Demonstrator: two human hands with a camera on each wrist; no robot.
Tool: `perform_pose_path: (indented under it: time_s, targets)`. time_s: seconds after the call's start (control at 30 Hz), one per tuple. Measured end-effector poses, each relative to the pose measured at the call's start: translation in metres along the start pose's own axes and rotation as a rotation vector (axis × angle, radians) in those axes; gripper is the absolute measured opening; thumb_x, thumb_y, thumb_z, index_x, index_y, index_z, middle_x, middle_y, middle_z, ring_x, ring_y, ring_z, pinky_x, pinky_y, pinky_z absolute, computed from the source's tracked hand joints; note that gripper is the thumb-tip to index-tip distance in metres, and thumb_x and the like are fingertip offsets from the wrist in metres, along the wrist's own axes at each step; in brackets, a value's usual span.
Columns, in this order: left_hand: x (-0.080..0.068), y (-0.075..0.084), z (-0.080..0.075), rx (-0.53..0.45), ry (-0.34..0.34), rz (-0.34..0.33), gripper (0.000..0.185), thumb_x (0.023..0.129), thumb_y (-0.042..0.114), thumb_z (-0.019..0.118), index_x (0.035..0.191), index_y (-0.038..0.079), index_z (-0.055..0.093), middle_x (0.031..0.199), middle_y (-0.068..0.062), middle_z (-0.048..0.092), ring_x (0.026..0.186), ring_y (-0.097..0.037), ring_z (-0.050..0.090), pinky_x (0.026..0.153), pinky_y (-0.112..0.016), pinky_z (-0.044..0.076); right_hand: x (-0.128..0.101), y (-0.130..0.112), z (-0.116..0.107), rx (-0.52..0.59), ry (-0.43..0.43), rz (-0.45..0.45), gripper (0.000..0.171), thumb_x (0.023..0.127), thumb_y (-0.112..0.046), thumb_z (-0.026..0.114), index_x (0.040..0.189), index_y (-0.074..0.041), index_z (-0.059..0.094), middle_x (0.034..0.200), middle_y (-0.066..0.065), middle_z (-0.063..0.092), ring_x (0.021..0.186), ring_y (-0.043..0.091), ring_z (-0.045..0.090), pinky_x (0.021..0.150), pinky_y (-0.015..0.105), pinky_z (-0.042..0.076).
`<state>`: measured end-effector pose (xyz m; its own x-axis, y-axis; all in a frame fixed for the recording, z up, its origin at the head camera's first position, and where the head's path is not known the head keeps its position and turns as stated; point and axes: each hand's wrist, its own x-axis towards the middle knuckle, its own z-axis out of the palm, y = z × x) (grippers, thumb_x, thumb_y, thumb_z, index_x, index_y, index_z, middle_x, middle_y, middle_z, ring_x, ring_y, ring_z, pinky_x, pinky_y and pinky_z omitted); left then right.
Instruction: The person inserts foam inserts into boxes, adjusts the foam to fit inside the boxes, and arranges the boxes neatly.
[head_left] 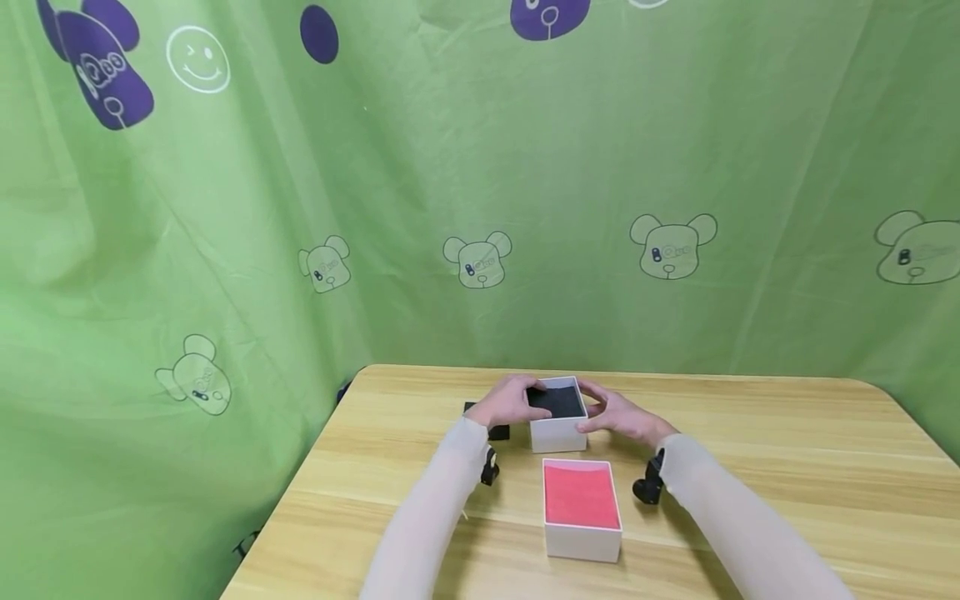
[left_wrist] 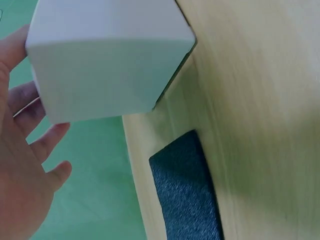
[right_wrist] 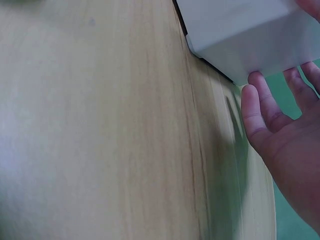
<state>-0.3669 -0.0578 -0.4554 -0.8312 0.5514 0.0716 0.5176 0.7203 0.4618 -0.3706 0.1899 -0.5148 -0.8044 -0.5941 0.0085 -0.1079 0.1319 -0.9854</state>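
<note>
A white box (head_left: 558, 437) with a black piece (head_left: 561, 403) inside stands toward the back of the table. My left hand (head_left: 510, 402) grips its left side, the thumb over the near part of the opening. On the right side, my right hand (head_left: 622, 417) holds the same box, thumb at the near corner and other fingers behind. In the left wrist view, fingers touch the box wall (left_wrist: 95, 80); in the right wrist view, fingertips meet its lower part (right_wrist: 265, 50). A dark line runs under the box; whether it is lifted I cannot tell.
Nearer to me stands a second white box (head_left: 583, 542) with a red piece (head_left: 579, 497) inside. A flat black block (left_wrist: 185, 195) lies left of the held box, partly hidden by my left hand in the head view. Behind the wooden table (head_left: 787, 467) hangs a green curtain (head_left: 570, 317).
</note>
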Motion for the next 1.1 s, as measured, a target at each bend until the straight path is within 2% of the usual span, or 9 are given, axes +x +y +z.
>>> perform_pose_path:
  time_s: [0.13,0.3,0.5,0.57,0.67,0.8,0.93,1.1]
  targets:
    - [-0.003,0.000,-0.005,-0.010,-0.010,-0.035,0.053,0.078,0.033,0.078,0.123,0.011,0.062,0.123,-0.002,0.060,0.112,-0.015,0.053,0.096,-0.024,0.040,0.000,0.000,0.000,-0.007,0.006,-0.005,0.097,0.081,-0.007,0.073,0.150,0.000,0.005,0.153,0.025,0.005,0.128,0.048,0.032,0.104,0.052,0.031]
    - [-0.001,0.004,-0.006,0.052,-0.029,-0.071,0.052,0.077,0.033,0.078,0.122,0.012,0.063,0.119,-0.002,0.063,0.106,-0.015,0.057,0.091,-0.023,0.043,0.000,0.000,0.001,-0.009,0.008,-0.003,0.098,0.080,-0.008,0.074,0.150,0.000,0.006,0.153,0.025,0.006,0.128,0.048,0.033,0.105,0.053,0.030]
    - [0.002,0.005,-0.002,0.100,-0.028,-0.077,0.051,0.077,0.034,0.078,0.121,0.012,0.064,0.117,-0.001,0.064,0.106,-0.016,0.058,0.091,-0.023,0.043,0.001,0.001,0.000,-0.011,0.012,0.004,0.098,0.080,-0.008,0.074,0.150,0.000,0.006,0.153,0.025,0.005,0.128,0.048,0.033,0.105,0.054,0.028]
    - [0.001,0.005,-0.003,0.063,-0.026,-0.075,0.050,0.079,0.034,0.077,0.121,0.012,0.063,0.118,-0.001,0.063,0.107,-0.016,0.057,0.092,-0.024,0.043,0.001,0.002,-0.001,-0.007,0.013,0.008,0.099,0.080,-0.008,0.074,0.150,-0.001,0.006,0.153,0.025,0.005,0.128,0.048,0.033,0.105,0.054,0.028]
    - [-0.003,0.000,-0.005,-0.071,-0.009,-0.075,0.049,0.081,0.032,0.075,0.124,0.012,0.061,0.123,-0.001,0.060,0.112,-0.015,0.053,0.095,-0.026,0.042,0.002,0.002,-0.001,-0.005,0.008,0.006,0.099,0.080,-0.008,0.074,0.150,-0.001,0.005,0.153,0.025,0.005,0.128,0.047,0.034,0.106,0.055,0.027]
    - [-0.012,-0.011,-0.012,-0.245,0.046,-0.059,0.050,0.083,0.027,0.073,0.128,0.011,0.058,0.130,-0.003,0.055,0.123,-0.019,0.047,0.101,-0.031,0.038,0.003,0.003,-0.002,-0.004,0.010,-0.008,0.100,0.079,-0.007,0.075,0.150,0.000,0.005,0.153,0.026,0.006,0.127,0.047,0.036,0.106,0.054,0.027]
    - [-0.023,-0.023,-0.021,-0.297,0.082,-0.041,0.052,0.084,0.024,0.072,0.131,0.009,0.055,0.132,-0.005,0.054,0.126,-0.024,0.044,0.104,-0.035,0.036,0.003,0.003,-0.001,0.003,0.014,-0.019,0.101,0.078,-0.007,0.076,0.150,0.001,0.005,0.153,0.026,0.006,0.126,0.047,0.037,0.104,0.052,0.030]
    - [-0.035,-0.040,-0.023,-0.290,0.070,-0.072,0.062,0.081,0.023,0.075,0.135,0.005,0.050,0.135,-0.007,0.051,0.127,-0.024,0.042,0.106,-0.039,0.034,0.003,0.003,-0.001,0.008,0.006,-0.015,0.101,0.078,-0.006,0.075,0.150,0.002,0.005,0.153,0.026,0.006,0.126,0.047,0.037,0.104,0.050,0.032]
